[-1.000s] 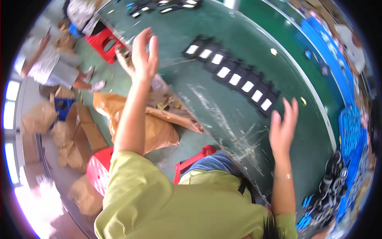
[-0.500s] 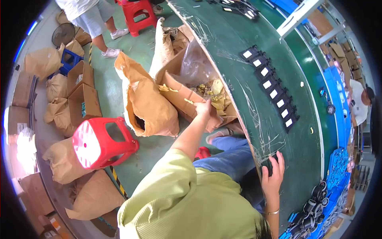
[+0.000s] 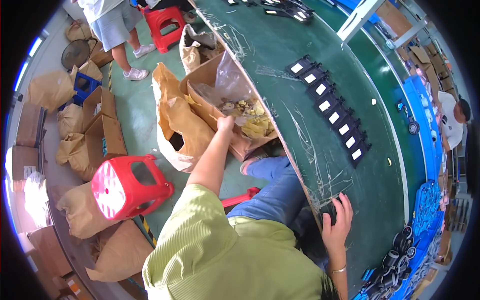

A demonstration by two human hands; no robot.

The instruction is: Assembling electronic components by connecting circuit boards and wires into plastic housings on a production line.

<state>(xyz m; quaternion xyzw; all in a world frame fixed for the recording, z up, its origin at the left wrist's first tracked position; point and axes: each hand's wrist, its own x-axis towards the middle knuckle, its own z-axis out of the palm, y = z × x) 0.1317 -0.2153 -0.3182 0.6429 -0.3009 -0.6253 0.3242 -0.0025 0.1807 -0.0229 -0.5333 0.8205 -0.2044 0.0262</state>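
My left hand is closed on the near upper edge of an open cardboard box beside the table. Crumpled yellowish scraps and a clear plastic bag lie in that box. My right hand rests at the near edge of the green table, thumb and fingers apart. Between them is a dark patch; whether it is shadow or a small object I cannot make out. Farther up the table, several flat black parts with white labels lie in a slanting row.
A torn brown paper sack leans against the box. Red plastic stools stand at left and beyond. Another person stands at upper left. Black wheels lie at lower right, near a blue tray of blue parts.
My left arm has swung left and slightly up, still gripping the box edge. The box is tilted more toward me, showing more of its scraps. The view has shifted a little; my right hand stays put.
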